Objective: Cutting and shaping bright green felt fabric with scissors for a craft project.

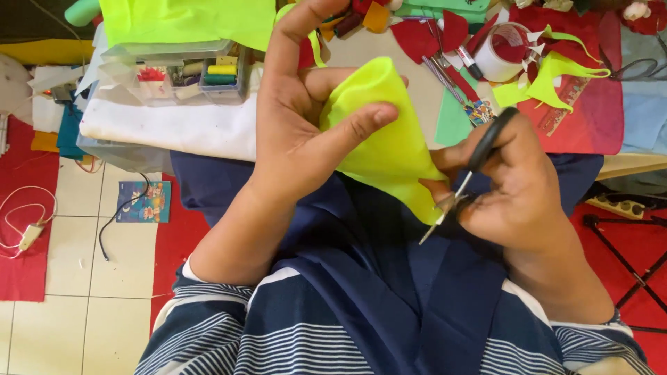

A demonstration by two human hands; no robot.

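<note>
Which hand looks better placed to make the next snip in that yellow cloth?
Probably the right hand: it holds the scissors, blades at the cloth's lower edge. The left hand pinches the cloth.

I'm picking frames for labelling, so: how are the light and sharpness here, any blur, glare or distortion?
Head view: light is even and soft, with no hard shadows; the neon yellow cloth is so bright that its folds wash out; left hand, right hand and scissors are fairly sharp; the floor and far clutter look softer; edges bend slightly, wide-angle.
</note>
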